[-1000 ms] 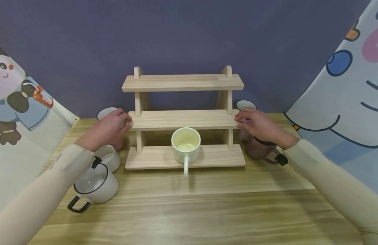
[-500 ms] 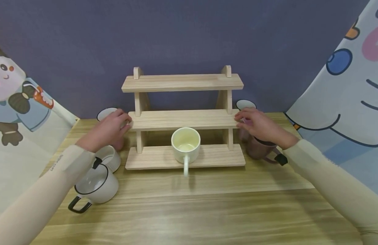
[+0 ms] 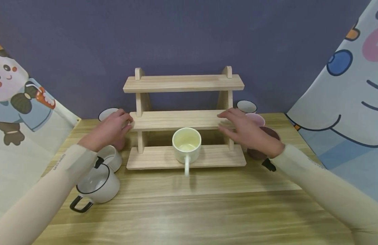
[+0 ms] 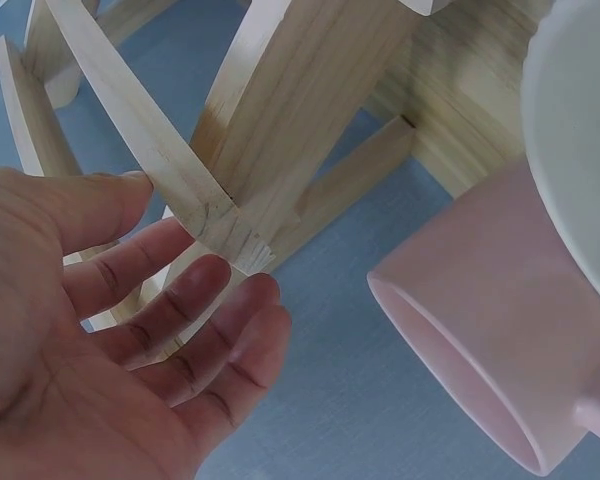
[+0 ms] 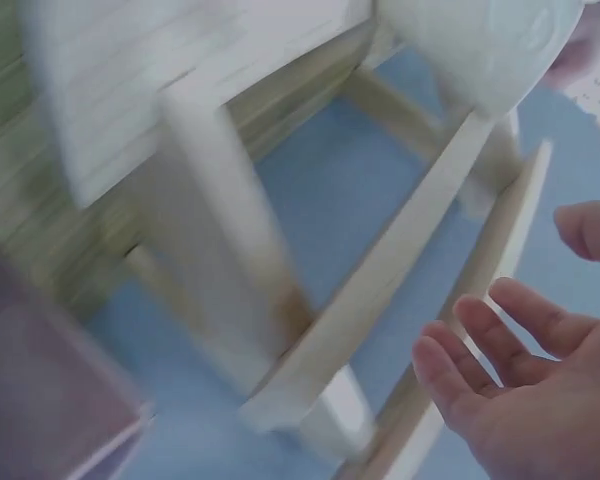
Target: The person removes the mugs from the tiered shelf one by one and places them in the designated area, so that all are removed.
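Observation:
A three-tier wooden display shelf (image 3: 182, 120) stands against the back wall. My left hand (image 3: 110, 127) grips the left end of its middle board, thumb (image 4: 105, 205) and fingers on either side of the board end in the left wrist view. My right hand (image 3: 248, 131) is over the right end of the middle board, fingers spread and holding nothing. The right wrist view shows that hand (image 5: 540, 380) with loosely bent fingers apart from the boards. A pale yellow mug (image 3: 186, 146) sits on the bottom board, handle toward me.
Left of the shelf stand a white enamel mug with a black handle (image 3: 100, 187), a small white cup (image 3: 112, 158), a pink mug (image 4: 490, 310) and a dark-rimmed mug (image 3: 107, 113). On the right are a white mug (image 3: 247, 106), a pink one (image 3: 257, 119) and a brown mug (image 3: 256, 154).
My right hand has let go of the right end of the middle board and moved left over it, uncovering the pink mug behind. My left hand stays at its end.

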### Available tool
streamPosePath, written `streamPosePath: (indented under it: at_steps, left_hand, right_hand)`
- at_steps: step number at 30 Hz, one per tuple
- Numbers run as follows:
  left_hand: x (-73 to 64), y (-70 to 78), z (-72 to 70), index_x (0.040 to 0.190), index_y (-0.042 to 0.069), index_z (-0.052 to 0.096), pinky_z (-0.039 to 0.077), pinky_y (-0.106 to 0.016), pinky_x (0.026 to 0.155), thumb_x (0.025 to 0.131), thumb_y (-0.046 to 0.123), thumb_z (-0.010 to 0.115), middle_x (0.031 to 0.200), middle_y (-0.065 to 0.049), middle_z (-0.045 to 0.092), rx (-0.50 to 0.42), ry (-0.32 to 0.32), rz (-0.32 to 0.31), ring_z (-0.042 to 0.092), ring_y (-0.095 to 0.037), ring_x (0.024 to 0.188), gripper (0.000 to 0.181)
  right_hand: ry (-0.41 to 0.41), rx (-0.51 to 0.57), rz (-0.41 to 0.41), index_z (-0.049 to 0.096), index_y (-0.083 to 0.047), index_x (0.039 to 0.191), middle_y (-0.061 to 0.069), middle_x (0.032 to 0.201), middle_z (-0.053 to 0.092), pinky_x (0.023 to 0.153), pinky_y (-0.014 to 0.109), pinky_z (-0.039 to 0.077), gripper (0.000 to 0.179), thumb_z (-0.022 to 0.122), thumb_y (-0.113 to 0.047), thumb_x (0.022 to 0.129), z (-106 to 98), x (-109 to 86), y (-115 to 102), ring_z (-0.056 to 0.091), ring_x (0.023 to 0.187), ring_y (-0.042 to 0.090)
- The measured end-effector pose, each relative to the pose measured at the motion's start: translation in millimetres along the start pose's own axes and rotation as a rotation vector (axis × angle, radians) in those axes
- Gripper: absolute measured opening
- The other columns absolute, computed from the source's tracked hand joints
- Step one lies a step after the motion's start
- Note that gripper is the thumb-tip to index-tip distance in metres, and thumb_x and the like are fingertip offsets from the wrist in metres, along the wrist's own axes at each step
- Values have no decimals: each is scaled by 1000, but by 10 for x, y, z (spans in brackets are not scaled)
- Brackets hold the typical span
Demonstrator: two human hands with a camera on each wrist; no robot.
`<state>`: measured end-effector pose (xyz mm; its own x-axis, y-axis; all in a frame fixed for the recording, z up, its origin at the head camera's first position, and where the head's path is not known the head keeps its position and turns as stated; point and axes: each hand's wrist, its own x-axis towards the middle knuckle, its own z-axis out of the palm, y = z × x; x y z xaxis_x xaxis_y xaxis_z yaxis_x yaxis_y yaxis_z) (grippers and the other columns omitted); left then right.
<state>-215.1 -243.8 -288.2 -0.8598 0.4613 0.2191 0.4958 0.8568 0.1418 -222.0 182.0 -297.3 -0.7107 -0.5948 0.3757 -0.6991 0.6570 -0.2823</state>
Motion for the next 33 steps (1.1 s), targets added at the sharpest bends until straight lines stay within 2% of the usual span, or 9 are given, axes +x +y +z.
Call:
streamPosePath:
  at_steps: [9,17,22,28,33]
  left_hand:
    - [7,-8,-7,104,-6,61,44,-47,81,93,7,59,101,-20,53,-1,-17,-24,53,-33,91,17]
    - [-2,-5,-25,111,-5,58,42,-49,84,93,11,59,105,-21,54,17,-43,-80,52,-36,95,24]
    - [-4,-13,-24,117,-7,56,41,-51,88,95,14,56,111,-22,53,13,-75,-103,51,-37,101,30]
    - [-9,-30,-30,120,-6,55,37,-52,93,96,15,56,117,-22,52,14,-80,-111,47,-40,107,32]
    - [-7,-40,-27,119,-5,57,36,-52,92,95,15,57,117,-22,53,28,-70,-105,45,-40,108,31]
  right_hand:
    - [-79,47,-84,55,-1,124,11,122,51,97,39,40,52,64,-38,89,233,157,-462,46,115,24]
    - [-134,21,-43,55,-2,126,7,118,49,88,34,45,74,68,-57,78,426,266,-756,46,107,19]
    - [-132,-29,-11,56,-2,124,8,116,50,85,34,45,79,70,-61,74,470,305,-845,45,104,20]
    - [-147,-41,29,55,-2,125,10,114,50,84,35,45,79,71,-60,74,508,351,-882,44,102,22]
    - [-151,-7,-4,54,-2,126,9,116,50,81,33,45,73,75,-50,74,531,369,-865,44,103,20]
